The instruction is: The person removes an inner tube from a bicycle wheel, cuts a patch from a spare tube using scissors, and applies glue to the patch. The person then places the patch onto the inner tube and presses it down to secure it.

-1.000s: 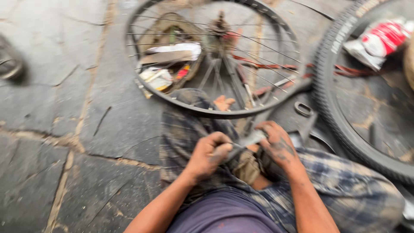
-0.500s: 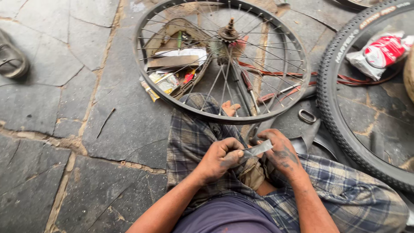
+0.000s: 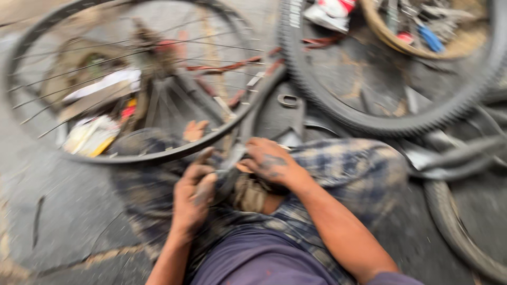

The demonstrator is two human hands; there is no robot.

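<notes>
The picture is blurred by motion. My left hand (image 3: 194, 196) and my right hand (image 3: 272, 163) meet over my lap, both closed on a thin dark strip of rubber (image 3: 228, 171) held between them. I sit cross-legged in a checked cloth (image 3: 343, 169) on a stone floor. A spoked bicycle wheel (image 3: 132, 84) without a tyre lies flat just beyond my knees, its rim resting against my leg. My toes (image 3: 194, 130) show under that rim.
A knobby black tyre (image 3: 380, 124) lies at the upper right, around a shallow basket of tools (image 3: 422, 31). Papers and small packets (image 3: 97, 132) sit under the spoked wheel. More tyre and tube loops (image 3: 454, 158) lie at the right. Grey stone slabs (image 3: 58, 211) fill the left.
The camera has swung right and the view has blurred, so the wheel sits further left and the tyre nearer the middle. My hands stay together in my lap on the strip.
</notes>
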